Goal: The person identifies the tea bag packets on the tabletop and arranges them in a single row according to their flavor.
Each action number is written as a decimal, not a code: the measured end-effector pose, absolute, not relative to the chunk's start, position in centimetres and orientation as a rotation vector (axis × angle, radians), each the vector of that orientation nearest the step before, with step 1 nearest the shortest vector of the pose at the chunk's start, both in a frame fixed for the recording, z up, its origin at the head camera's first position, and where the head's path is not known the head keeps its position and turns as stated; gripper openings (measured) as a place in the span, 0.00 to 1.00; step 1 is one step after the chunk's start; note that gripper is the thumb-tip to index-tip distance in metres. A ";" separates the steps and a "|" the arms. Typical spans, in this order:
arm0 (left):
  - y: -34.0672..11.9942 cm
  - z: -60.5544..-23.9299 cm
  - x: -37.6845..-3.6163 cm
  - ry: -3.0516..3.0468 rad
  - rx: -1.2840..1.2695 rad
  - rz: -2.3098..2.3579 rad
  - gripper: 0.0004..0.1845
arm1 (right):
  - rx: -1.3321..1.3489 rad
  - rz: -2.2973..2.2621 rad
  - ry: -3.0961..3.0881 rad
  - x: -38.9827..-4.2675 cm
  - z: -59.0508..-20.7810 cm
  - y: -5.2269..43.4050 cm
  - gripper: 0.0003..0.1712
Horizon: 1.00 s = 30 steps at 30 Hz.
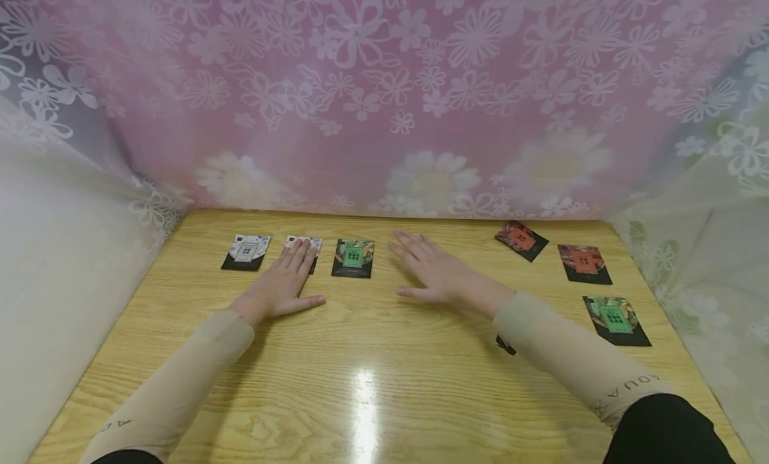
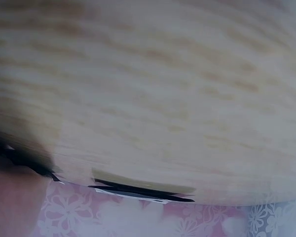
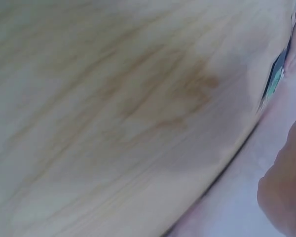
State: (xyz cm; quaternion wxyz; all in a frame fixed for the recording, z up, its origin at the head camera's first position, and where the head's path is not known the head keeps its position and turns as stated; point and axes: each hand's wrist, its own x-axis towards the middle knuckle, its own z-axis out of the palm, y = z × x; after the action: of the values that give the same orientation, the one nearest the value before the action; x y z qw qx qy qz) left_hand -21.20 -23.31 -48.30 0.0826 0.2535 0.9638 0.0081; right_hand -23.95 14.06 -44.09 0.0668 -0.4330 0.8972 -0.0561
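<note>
From the left, I saw a white card [image 1: 245,252], then my left hand [image 1: 282,287] flat, fingers straight, pressing a second white card [image 1: 310,245], then a green card [image 1: 353,258]. My right hand [image 1: 434,272] hovered spread, holding nothing. Three cards [image 1: 584,263] at right looked unsorted, so I judged it half done.

I can read one word only: "AQUA", printed along the right sleeve [image 1: 625,387] in the lower right of the head view. The left sleeve [image 1: 117,425], lower left, shows just "A" and "O". The cards' print is too small.
</note>
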 end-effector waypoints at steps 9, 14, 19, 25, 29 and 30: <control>-23.2 -48.3 -21.4 2.885 0.760 0.021 0.61 | -1.197 -0.129 2.784 -23.0 -43.6 19.2 0.57; -23.2 -48.5 -21.3 2.893 0.764 0.046 0.61 | -1.133 -0.122 2.814 -22.1 -43.6 22.2 0.56; -23.2 -48.6 -21.2 2.892 0.756 0.045 0.61 | -1.080 -0.086 2.837 -21.1 -43.8 25.2 0.54; -23.1 -48.5 -21.1 2.888 0.743 0.019 0.61 | -0.963 -0.123 2.871 -19.9 -44.5 29.2 0.53; -23.1 -48.5 -21.0 2.901 0.756 0.024 0.61 | -0.903 -0.155 2.899 -18.7 -45.1 31.9 0.52; -23.1 -48.5 -21.0 2.903 0.762 0.030 0.61 | -0.894 -0.171 2.909 -18.4 -45.3 32.5 0.51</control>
State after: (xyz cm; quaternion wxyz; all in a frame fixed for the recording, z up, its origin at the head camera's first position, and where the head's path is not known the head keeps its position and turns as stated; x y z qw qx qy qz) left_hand -20.99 -23.13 -48.47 0.0701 0.2532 0.9648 0.0098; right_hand -18.44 32.54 -45.26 0.0468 -0.2931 0.9533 -0.0560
